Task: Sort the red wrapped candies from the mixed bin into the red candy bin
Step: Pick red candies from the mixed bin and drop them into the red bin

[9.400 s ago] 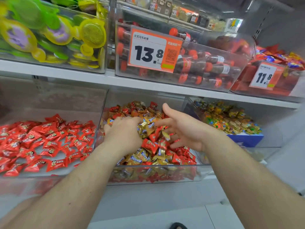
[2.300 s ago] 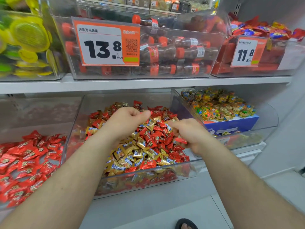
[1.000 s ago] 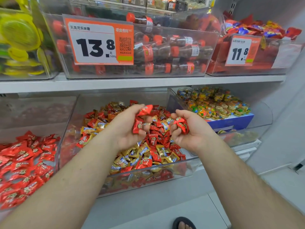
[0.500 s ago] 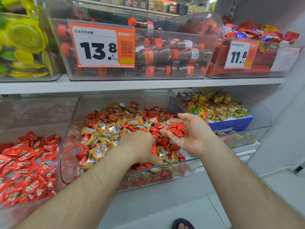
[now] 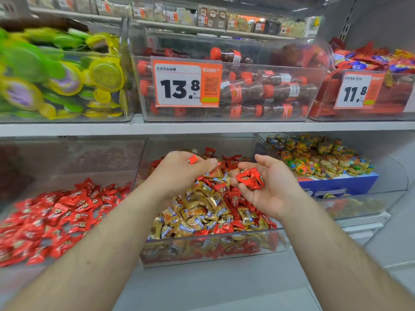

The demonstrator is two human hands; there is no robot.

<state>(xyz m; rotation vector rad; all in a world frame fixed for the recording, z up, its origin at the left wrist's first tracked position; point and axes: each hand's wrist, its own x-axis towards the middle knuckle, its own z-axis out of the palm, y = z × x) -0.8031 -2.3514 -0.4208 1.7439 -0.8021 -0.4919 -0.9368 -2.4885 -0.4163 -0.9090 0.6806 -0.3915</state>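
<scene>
Mixed bin (image 5: 278, 241): clear plastic, centre of the lower shelf, heaped with red and gold wrapped candies; gold pieces mass toward its front edge, red ones toward the back and right. Red candy bin (image 5: 67, 158): clear, immediately left of the mixed bin, its floor covered with red wrapped candies (image 5: 56, 216), blurred. One red candy (image 5: 192, 159) and a small cluster of red candies (image 5: 250, 177) are held above the mixed bin.
</scene>
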